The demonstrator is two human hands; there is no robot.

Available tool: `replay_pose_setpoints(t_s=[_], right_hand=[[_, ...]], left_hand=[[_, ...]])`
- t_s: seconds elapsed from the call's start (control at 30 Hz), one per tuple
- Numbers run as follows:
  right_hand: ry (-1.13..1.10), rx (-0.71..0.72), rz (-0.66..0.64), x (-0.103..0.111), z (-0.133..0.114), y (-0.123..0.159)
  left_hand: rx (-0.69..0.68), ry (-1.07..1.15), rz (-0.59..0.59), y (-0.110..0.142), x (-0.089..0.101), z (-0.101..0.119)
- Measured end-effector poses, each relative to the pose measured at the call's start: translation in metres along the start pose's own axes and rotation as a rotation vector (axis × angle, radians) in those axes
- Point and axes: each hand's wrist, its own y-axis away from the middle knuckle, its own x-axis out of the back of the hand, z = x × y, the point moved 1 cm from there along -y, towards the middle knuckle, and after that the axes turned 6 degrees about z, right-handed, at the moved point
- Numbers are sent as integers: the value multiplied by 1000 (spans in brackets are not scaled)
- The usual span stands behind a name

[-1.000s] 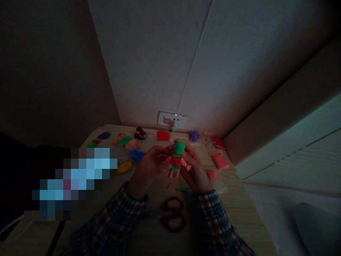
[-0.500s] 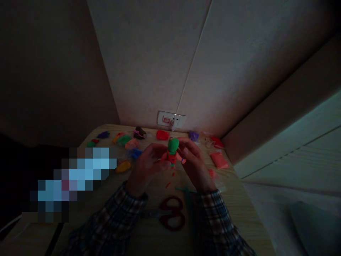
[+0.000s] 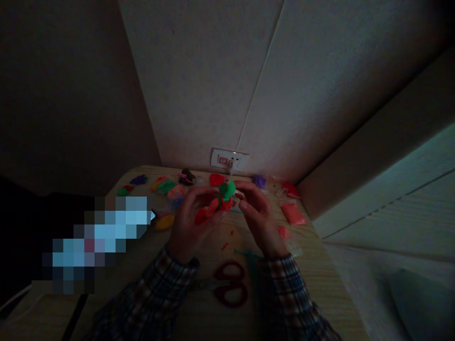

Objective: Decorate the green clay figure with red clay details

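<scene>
A small clay figure (image 3: 225,202) with a green head and red-orange body is tilted above the middle of the table. My left hand (image 3: 190,222) is closed on its lower part, the thumb pressed along the front. To the right of the figure, my right hand (image 3: 261,218) curves with its thumb and fingers apart, and nothing shows between them. Its far fingers come close to the green head; whether they touch cannot be made out. Below the hands, tiny red clay scraps (image 3: 225,246) and red-handled scissors (image 3: 230,284) lie on the table.
Bags and lumps of coloured clay line the table's (image 3: 320,289) back and sides, among them a yellow lump (image 3: 164,221) and a pink packet (image 3: 293,213). A teal tool (image 3: 251,260) lies by my right wrist. A blurred-out screen (image 3: 106,237) stands left. A wall socket (image 3: 229,158) is behind.
The clay figure has turned and tipped, its lower part now pointing left into my left hand. My right thumb and fingers have come away from its side.
</scene>
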Motion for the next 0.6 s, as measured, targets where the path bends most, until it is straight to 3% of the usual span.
replay_pose_setpoints(t_s=[0.23, 0.6], right_hand=[[15, -85, -16, -1, 3, 3], [-15, -94, -4, -3, 1, 1]], left_hand=[[-58, -54, -37, 2, 0, -2], [-102, -190, -21, 3, -2, 2]])
